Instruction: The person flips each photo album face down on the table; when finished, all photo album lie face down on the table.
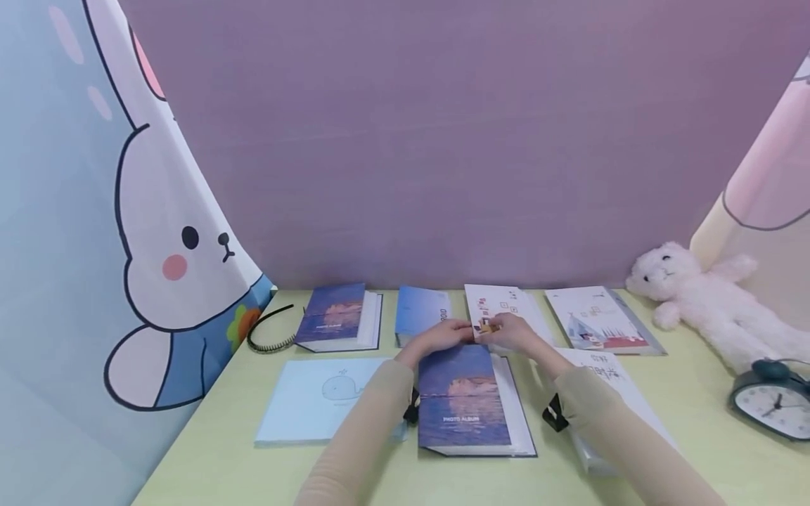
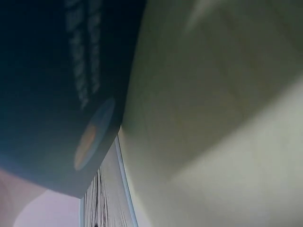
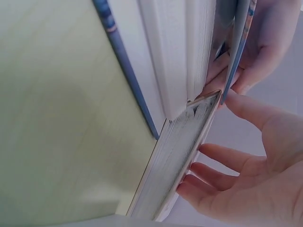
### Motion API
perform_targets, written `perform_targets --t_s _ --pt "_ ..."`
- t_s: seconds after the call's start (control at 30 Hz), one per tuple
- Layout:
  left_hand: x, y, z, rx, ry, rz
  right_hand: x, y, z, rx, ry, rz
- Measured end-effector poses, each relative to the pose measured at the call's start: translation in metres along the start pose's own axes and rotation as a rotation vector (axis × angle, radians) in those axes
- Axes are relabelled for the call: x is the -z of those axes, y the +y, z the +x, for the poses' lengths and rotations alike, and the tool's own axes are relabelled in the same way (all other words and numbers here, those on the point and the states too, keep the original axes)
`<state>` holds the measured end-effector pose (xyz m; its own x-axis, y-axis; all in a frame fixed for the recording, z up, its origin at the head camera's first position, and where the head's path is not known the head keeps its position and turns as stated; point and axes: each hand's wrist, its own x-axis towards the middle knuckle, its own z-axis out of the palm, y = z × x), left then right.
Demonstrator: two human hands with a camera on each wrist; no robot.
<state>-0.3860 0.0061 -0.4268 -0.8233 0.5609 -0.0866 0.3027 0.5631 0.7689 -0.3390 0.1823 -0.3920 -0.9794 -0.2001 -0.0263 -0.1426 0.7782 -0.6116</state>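
A photo album (image 1: 465,400) with a blue and purple sunset cover lies in the middle of the pale green table (image 1: 209,457). Both hands meet at its far edge. My left hand (image 1: 436,339) grips the edge of the cover (image 3: 236,52) there, fingers curled round it. My right hand (image 1: 514,334) pinches a small stack of photos (image 3: 180,161) between thumb and fingers, right against the album's page edges (image 3: 189,42). The left wrist view is a blurred close-up of the dark cover (image 2: 57,85) and the tabletop.
Two more albums (image 1: 338,316) (image 1: 422,313) and two white booklets (image 1: 506,303) (image 1: 598,318) line the back. A light blue whale album (image 1: 323,397) lies left, a white booklet (image 1: 607,379) under my right forearm. A hairband (image 1: 268,330), plush rabbit (image 1: 709,302) and alarm clock (image 1: 775,400) sit at the sides.
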Motion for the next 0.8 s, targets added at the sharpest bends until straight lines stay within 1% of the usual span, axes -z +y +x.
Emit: perform_targets --t_s 0.13,0.23,0.27,0.33,0.37,0.47,0.5,0.57,0.67,0.73,0.8 --pt "0.002 0.002 -0.002 0.0 0.01 -0.052 0.002 0.0 0.0 0.004 -0.005 -0.008" --pt "0.003 0.004 -0.001 -0.001 0.025 -0.045 0.004 0.0 -0.001 0.013 -0.017 -0.032" --pt "0.003 0.005 -0.001 -0.001 0.028 -0.042 0.003 0.007 0.003 0.04 -0.01 -0.046" --pt "0.004 0.007 0.0 0.0 0.044 -0.044 0.004 0.005 0.003 0.048 -0.022 -0.07" --pt "0.005 0.007 0.0 0.003 0.053 -0.044 0.005 0.005 0.004 0.049 -0.029 -0.077" --pt "0.006 0.01 0.001 0.016 0.072 -0.085 0.005 0.005 0.007 0.049 -0.035 -0.091" --pt "0.006 0.01 0.001 0.023 0.08 -0.106 0.007 -0.003 0.003 0.022 -0.046 -0.088" --pt "0.006 0.012 0.002 0.031 0.092 -0.166 0.007 -0.003 0.006 0.02 -0.029 -0.096" --pt "0.005 0.014 0.002 0.04 0.128 -0.258 0.007 -0.005 0.007 0.036 0.021 -0.112" --pt "0.006 0.014 0.002 0.041 0.155 -0.299 0.007 -0.006 0.007 0.049 0.061 -0.119" --pt "0.007 0.016 0.001 0.041 0.179 -0.314 0.007 -0.008 0.008 0.06 0.107 -0.126"
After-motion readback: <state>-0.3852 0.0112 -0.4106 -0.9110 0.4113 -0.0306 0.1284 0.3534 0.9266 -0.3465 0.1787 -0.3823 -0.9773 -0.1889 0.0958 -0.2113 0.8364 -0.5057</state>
